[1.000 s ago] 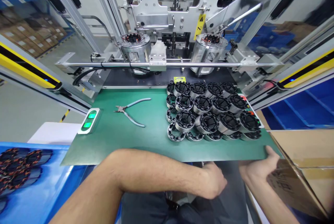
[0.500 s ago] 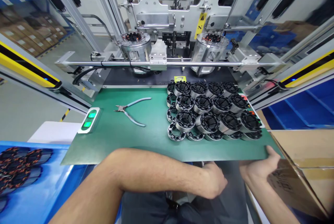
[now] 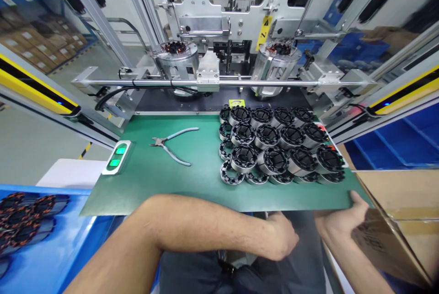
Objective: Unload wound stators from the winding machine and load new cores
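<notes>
My left hand (image 3: 283, 238) lies in front of the table's near edge, its forearm crossing my lap. Its fingers are curled closed and mostly hidden, so what they hold, if anything, does not show. At the near right corner of the green tabletop (image 3: 178, 179), my right hand (image 3: 343, 218) grips the edge with the thumb on top and the fingers underneath. Beyond both hands, several black-and-silver stator cores (image 3: 274, 160) stand stacked in rows. Cutting pliers (image 3: 160, 142) with pale blue handles lie spread apart on the left side of the tabletop.
Behind the table stands a winding machine with a left holder (image 3: 180, 63) and a right holder (image 3: 276, 65), each carrying a stator. A switch box (image 3: 117, 157) glows green at left. A blue bin (image 3: 68, 239) holds wound stators; a cardboard box (image 3: 398, 193) is at right.
Both hands stay where they were. The two cylindrical holders on the machine look slightly turned, and the copper wires at their tops appear in different positions.
</notes>
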Tool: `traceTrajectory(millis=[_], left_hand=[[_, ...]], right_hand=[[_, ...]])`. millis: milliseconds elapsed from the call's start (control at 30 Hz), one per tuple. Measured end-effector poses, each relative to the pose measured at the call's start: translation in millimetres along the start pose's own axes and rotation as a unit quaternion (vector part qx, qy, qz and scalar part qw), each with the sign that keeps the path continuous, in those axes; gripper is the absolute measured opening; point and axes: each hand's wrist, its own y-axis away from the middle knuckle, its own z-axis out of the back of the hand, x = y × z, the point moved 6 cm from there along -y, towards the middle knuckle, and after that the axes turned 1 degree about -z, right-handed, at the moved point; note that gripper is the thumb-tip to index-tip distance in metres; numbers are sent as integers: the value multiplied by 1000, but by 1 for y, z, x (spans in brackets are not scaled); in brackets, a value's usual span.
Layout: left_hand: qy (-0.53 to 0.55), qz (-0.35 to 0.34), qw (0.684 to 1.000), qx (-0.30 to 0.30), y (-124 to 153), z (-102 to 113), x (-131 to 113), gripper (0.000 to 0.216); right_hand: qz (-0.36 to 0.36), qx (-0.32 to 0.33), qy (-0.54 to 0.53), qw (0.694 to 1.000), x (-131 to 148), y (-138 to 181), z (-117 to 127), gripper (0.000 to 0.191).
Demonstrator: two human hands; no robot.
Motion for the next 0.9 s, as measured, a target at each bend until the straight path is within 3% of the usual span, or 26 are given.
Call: traceTrajectory(millis=[333,567,900], left_hand=[[-6,-17,999,43,5,4,-1,48],[1,-9,1000,7,2,2,-1,39],[9,-8,1000,15,5,8,1,41]], right_hand=[[1,7,3,1000,-1,0,1,19],[12,10,11,1000,0,1,-1,17],[-4,1,14,1000,1,1,1,22]])
